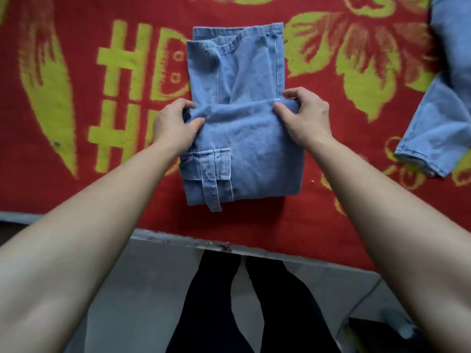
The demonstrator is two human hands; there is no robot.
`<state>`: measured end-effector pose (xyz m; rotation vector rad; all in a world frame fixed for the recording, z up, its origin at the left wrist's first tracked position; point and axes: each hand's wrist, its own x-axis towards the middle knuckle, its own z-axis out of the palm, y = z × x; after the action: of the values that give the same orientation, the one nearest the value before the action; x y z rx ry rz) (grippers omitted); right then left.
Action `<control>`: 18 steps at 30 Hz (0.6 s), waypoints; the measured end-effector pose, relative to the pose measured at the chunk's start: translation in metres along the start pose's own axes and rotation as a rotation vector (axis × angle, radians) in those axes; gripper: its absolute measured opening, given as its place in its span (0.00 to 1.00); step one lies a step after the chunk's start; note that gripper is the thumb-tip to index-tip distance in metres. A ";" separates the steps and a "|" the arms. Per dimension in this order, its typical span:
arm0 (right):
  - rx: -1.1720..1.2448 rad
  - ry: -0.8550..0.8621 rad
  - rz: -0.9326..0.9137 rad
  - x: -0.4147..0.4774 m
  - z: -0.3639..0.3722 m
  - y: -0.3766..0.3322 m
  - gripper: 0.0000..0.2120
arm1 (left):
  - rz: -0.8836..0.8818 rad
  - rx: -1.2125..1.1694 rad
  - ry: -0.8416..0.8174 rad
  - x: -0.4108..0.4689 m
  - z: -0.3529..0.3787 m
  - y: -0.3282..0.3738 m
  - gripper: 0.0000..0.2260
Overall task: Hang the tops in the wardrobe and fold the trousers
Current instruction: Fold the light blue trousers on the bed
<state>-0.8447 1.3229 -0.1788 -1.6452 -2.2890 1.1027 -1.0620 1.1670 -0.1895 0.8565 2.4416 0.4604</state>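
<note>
Light blue denim trousers [242,138] lie partly folded in the middle of the red and yellow blanket, waistband at the far end and a cargo pocket with a strap near me. A folded layer covers the near half. My left hand [173,126] pinches the left corner of that layer's far edge, thumb on top. My right hand [303,118] grips the right corner of the same edge, fingers curled over the cloth.
A second light blue denim garment [438,115] lies at the right edge of the red and yellow blanket [102,98]. The bed's near edge [178,239] runs just below the trousers. My dark-clad legs [229,301] stand on a pale tiled floor.
</note>
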 end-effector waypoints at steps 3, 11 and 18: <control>-0.104 0.204 -0.119 0.002 0.021 0.002 0.23 | -0.006 -0.032 0.151 0.010 0.017 0.008 0.19; -0.586 -0.091 -0.207 -0.032 0.086 0.018 0.32 | 0.197 0.342 -0.039 -0.043 0.078 -0.005 0.26; -0.632 -0.085 -0.226 -0.013 0.132 0.059 0.34 | 0.147 0.406 -0.090 -0.028 0.131 -0.031 0.28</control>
<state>-0.8568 1.2562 -0.3072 -1.4518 -2.9918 0.4227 -0.9844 1.1446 -0.3005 1.1993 2.4346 -0.0311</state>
